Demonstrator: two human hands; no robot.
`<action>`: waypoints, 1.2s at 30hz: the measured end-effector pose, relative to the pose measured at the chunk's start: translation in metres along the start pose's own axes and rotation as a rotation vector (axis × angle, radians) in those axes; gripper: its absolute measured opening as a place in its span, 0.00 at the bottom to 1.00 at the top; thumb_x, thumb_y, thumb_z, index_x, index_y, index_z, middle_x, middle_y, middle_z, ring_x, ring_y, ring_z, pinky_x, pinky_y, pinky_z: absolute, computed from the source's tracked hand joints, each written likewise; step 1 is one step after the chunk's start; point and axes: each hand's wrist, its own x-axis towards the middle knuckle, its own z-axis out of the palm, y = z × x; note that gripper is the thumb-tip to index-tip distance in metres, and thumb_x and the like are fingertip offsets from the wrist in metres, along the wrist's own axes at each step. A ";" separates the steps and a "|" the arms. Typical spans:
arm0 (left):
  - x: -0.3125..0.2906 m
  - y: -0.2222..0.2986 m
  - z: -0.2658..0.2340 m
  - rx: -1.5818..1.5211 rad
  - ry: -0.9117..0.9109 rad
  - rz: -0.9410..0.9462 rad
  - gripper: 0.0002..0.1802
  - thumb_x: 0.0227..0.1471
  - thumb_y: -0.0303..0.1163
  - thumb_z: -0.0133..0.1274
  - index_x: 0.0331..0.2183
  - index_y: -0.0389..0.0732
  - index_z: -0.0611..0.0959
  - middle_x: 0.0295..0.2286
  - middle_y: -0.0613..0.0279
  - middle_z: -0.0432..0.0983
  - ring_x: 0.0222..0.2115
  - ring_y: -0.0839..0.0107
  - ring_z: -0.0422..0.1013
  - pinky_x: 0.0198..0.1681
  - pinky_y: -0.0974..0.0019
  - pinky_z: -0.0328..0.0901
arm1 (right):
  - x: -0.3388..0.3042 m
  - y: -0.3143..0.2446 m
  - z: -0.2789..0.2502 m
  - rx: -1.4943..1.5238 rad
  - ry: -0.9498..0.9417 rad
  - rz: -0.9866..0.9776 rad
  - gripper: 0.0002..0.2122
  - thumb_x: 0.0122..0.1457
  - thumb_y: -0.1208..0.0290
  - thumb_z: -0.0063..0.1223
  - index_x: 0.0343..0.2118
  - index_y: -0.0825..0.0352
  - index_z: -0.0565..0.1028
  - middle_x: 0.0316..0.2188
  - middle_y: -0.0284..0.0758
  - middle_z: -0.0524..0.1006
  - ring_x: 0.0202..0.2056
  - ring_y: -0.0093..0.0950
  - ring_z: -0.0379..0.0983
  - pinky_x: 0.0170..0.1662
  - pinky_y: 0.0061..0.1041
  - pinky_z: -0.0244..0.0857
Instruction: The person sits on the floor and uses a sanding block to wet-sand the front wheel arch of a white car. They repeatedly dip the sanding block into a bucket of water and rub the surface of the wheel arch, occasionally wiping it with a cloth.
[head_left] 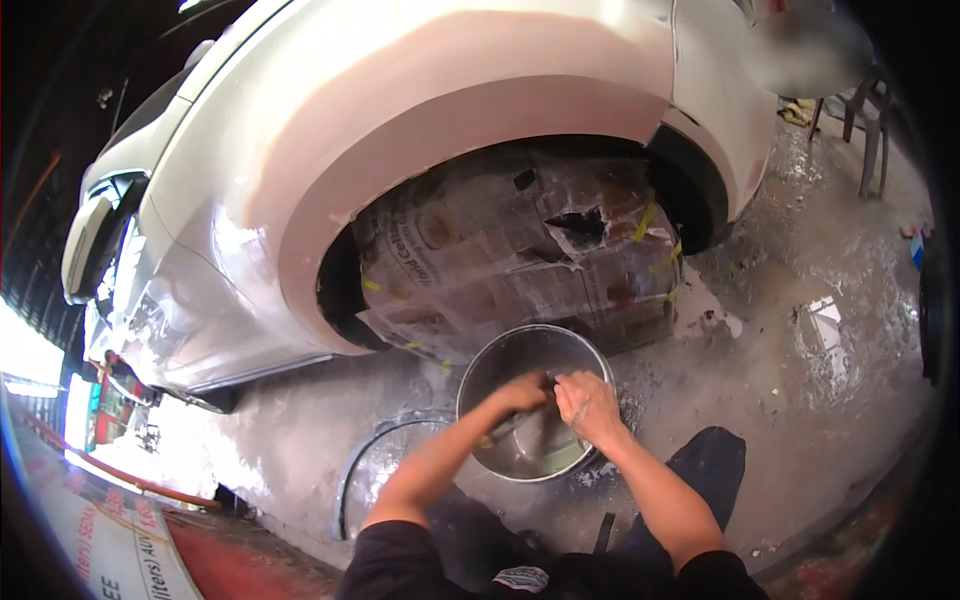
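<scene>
A round bucket (515,352) stands on the wet floor between my legs, with cloudy liquid (556,460) low inside it. My left hand (522,394) is over its mouth, fingers curled closed. Beside it my right hand (588,406) is also closed, its fingers meeting the left near the bucket's middle. A small dark thing shows between the two hands, too unclear to name. Just beyond the bucket, a wheel covered in taped newspaper (450,240) sits in the arch of a white car (370,90); the paper is torn toward the upper right.
Left of the bucket a curved grey strip (378,432) lies on the floor. Wet concrete (790,400) extends to the right, where a plastic chair (868,110) stands farther back. A printed signboard (90,530) is at the lower left, next to a red surface (240,560).
</scene>
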 end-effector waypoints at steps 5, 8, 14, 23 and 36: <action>-0.166 0.084 -0.109 -0.052 0.602 0.369 0.34 0.58 0.38 0.62 0.61 0.36 0.71 0.59 0.45 0.69 0.60 0.52 0.66 0.64 0.51 0.60 | -0.003 0.002 0.007 0.042 -0.001 -0.044 0.09 0.58 0.68 0.57 0.36 0.67 0.81 0.29 0.42 0.78 0.34 0.43 0.76 0.39 0.44 0.72; -0.215 0.142 -0.159 0.426 1.088 0.584 0.33 0.48 0.24 0.67 0.57 0.45 0.80 0.58 0.47 0.69 0.59 0.49 0.66 0.61 0.50 0.63 | -0.001 0.008 0.012 0.013 0.015 -0.069 0.08 0.56 0.68 0.58 0.35 0.65 0.81 0.29 0.41 0.78 0.35 0.43 0.76 0.40 0.44 0.72; -0.230 0.231 -0.279 1.040 1.497 0.750 0.34 0.46 0.24 0.64 0.57 0.52 0.82 0.59 0.50 0.70 0.58 0.49 0.66 0.61 0.48 0.59 | 0.001 0.002 0.009 -0.014 -0.090 -0.047 0.08 0.57 0.67 0.57 0.36 0.64 0.82 0.32 0.42 0.80 0.38 0.44 0.77 0.43 0.43 0.72; -0.201 0.250 -0.325 1.227 1.493 0.812 0.30 0.52 0.34 0.63 0.58 0.55 0.81 0.59 0.52 0.69 0.57 0.51 0.66 0.59 0.47 0.61 | 0.041 0.025 0.014 -0.191 -0.084 -0.298 0.07 0.56 0.70 0.54 0.34 0.64 0.81 0.34 0.40 0.79 0.44 0.39 0.76 0.53 0.40 0.68; -0.189 0.341 -0.337 1.270 1.175 0.852 0.25 0.58 0.32 0.52 0.58 0.47 0.77 0.54 0.51 0.72 0.58 0.48 0.66 0.64 0.47 0.60 | 0.048 0.027 0.013 -0.031 0.036 -0.115 0.07 0.56 0.70 0.57 0.35 0.65 0.82 0.36 0.38 0.78 0.49 0.42 0.71 0.52 0.39 0.70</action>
